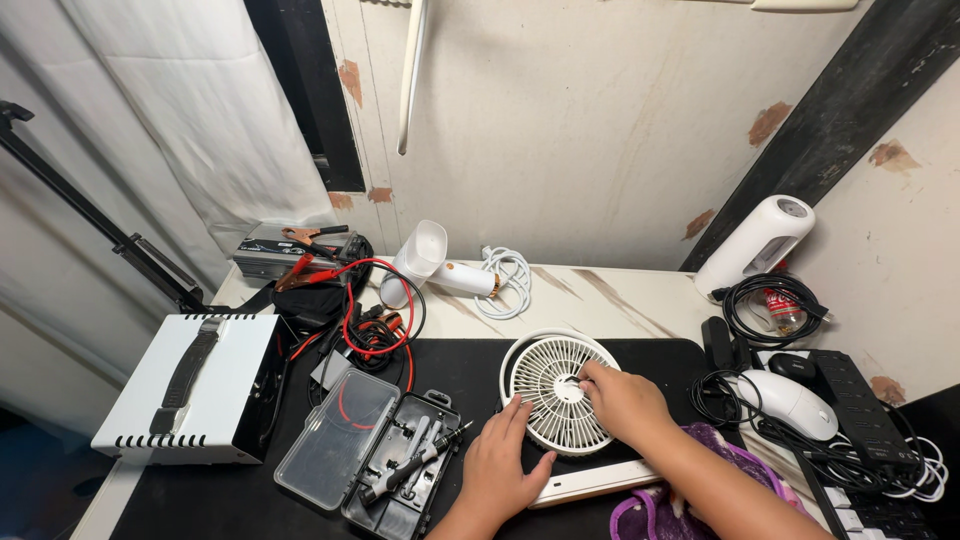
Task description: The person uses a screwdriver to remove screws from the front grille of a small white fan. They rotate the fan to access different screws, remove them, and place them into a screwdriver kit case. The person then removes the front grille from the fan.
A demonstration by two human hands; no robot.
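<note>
Head view, looking down: my right hand (622, 400) rests on the front grille of the small white fan (552, 392), fingers curled loosely, fingertips near the hub at the middle, not closed around anything that I can see. My left hand (500, 468) lies open and flat on the table (470, 365), fingers stretched forward and touching the lower left rim of the fan. The fan lies face up on the black mat, near the middle of the table, its white base toward me. I judge the risk to be in the grille: its thin ribs could bend or snap if I press or pry too hard near the hub, and the fan could slide on the mat if my left hand stops steadying it. The open tool case (372, 455) with the screwdriver (412, 468) lies just beside my left wrist, so a careless sweep of that arm could knock it or scatter small parts. Red cables (378, 320) lie tangled behind the case, well apart from my hands. My right forearm reaches in from the lower right, over a purple cloth (660, 505).
</note>
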